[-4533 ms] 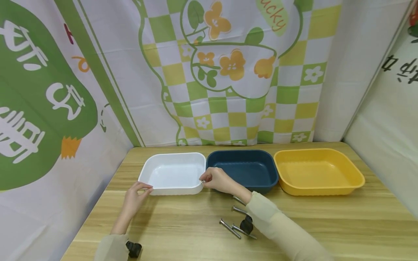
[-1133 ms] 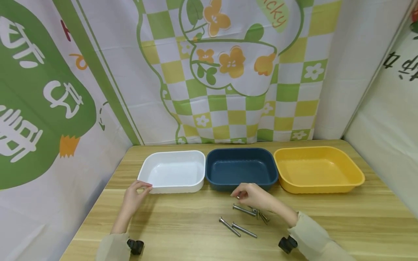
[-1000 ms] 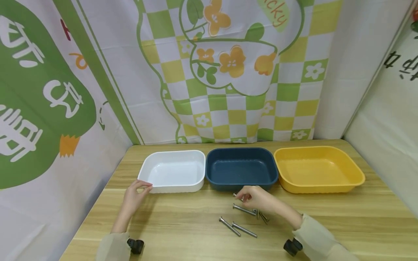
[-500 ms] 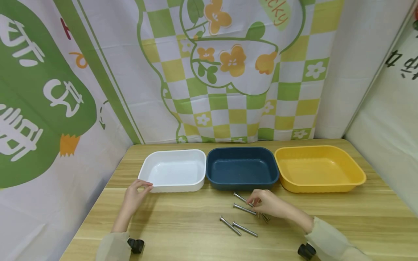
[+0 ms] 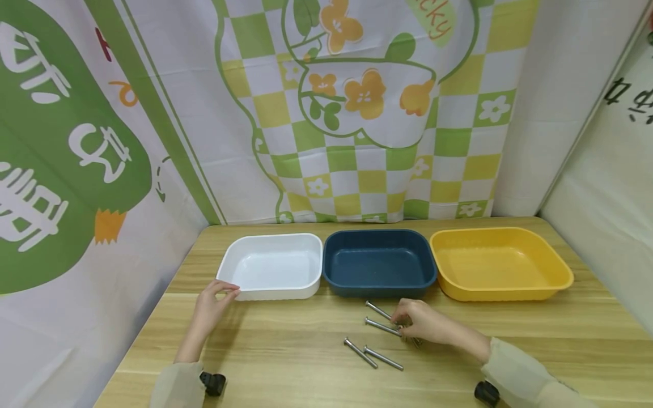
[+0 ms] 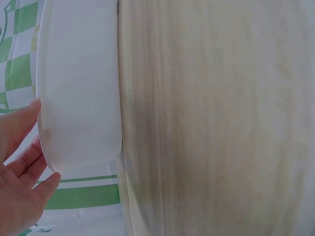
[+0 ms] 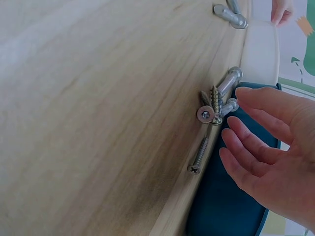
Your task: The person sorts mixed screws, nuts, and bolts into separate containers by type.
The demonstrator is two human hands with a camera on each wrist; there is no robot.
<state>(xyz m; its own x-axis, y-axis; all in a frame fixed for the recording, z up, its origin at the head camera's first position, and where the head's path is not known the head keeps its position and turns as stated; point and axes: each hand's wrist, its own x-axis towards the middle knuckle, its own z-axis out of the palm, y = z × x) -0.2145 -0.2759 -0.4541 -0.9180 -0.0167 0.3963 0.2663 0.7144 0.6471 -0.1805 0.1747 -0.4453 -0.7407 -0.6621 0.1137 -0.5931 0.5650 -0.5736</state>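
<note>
My left hand pinches the near left corner of the white tray between thumb and fingertips; the left wrist view shows the fingers at its rim. My right hand is over a small pile of metal fasteners in front of the dark blue tray. In the right wrist view its fingers are loosely bent, with nothing between them. Close to the fingertips lie short wood screws, and one screw lies apart. Two long bolts reach out from under the right hand, which partly hides the pile in the head view.
Two more long bolts lie nearer on the wooden table. To the right of the dark blue tray stands a yellow tray; the three trays form a row at the back. Behind them hangs a printed curtain.
Holding something small, my right hand was at the white tray's right edge; it has since moved right and toward me, to the fasteners. My left hand has stayed at the white tray's corner.
</note>
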